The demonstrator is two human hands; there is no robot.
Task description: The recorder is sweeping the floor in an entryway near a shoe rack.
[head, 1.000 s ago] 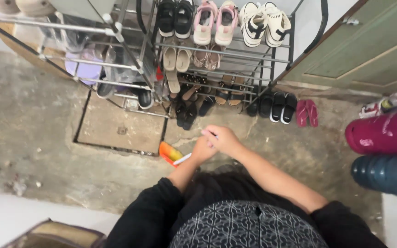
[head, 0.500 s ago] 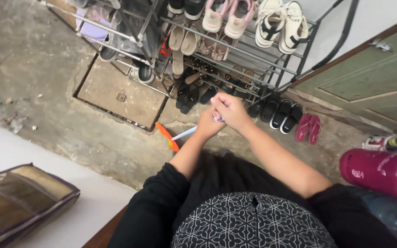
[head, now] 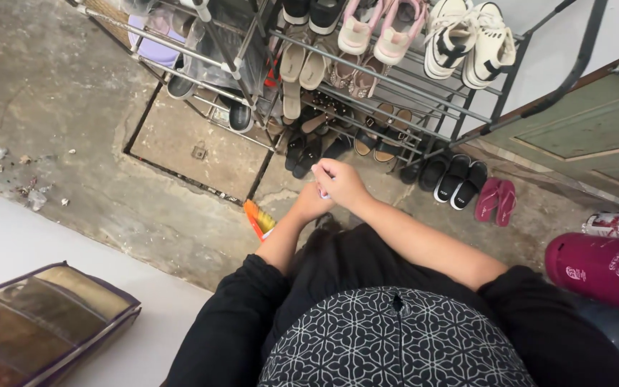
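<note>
Starting from the body, black sleeves and a patterned black-and-white garment [head: 395, 344] fill the bottom edge of the view. Both forearms reach forward and meet above the concrete floor [head: 73, 143]. The right hand [head: 342, 183] lies on top, with its fingers curled and pinched on a small white piece [head: 322, 193]. The left hand [head: 312, 206] is just under it and touches it, but its fingers are covered, so I cannot tell if they are open or closed. An orange tool head [head: 259, 218] shows beside the left forearm, low over the floor. The white piece is perhaps the end of its handle, but this is not clear.

I judge that the work in hand is fixing or adjusting the grip on this piece with both hands. Any further move needs the left fingers to hold it firmly.

At the lower left corner of the floor stands a soft storage box [head: 44, 322], and at the right edge lies a dark red bottle [head: 600, 269]. Farther on, a metal hatch [head: 195, 147] is set in the floor. Behind it the shoe rack [head: 395, 79] is full of sandals and sneakers, and black slippers [head: 456, 179] and pink ones [head: 496, 199] stand in front of it, close to the hands.
</note>
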